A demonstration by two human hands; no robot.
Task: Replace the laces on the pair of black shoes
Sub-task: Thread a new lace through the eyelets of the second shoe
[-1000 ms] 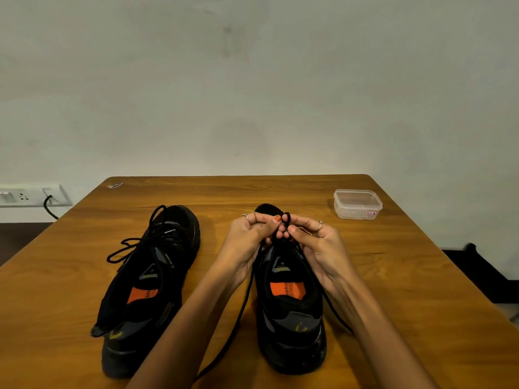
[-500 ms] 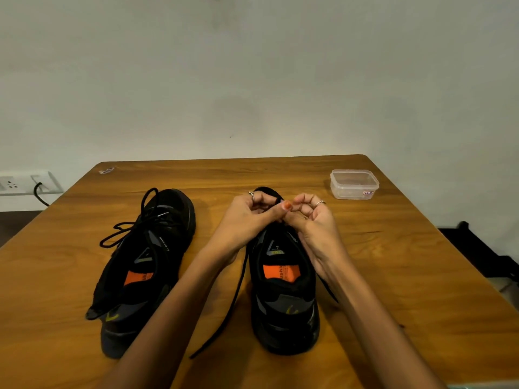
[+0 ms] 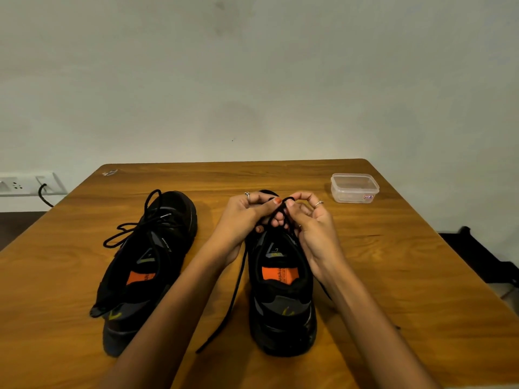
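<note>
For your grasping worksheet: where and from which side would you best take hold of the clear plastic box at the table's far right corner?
Grip the clear plastic box across its two short side walls, coming down from above. It sits upright and apart from the shoes, with bare table all round, so nothing blocks a top approach. Its rounded rectangular shape probably suits a pinch just under the lid rim.

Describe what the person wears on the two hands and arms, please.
Both forearms are bare, with no sleeves in view. The left hand wears a thin silver ring on one finger, and its thumbnail has orange-red polish. The right hand also wears a thin silver ring. No watch or bracelet shows.
</note>
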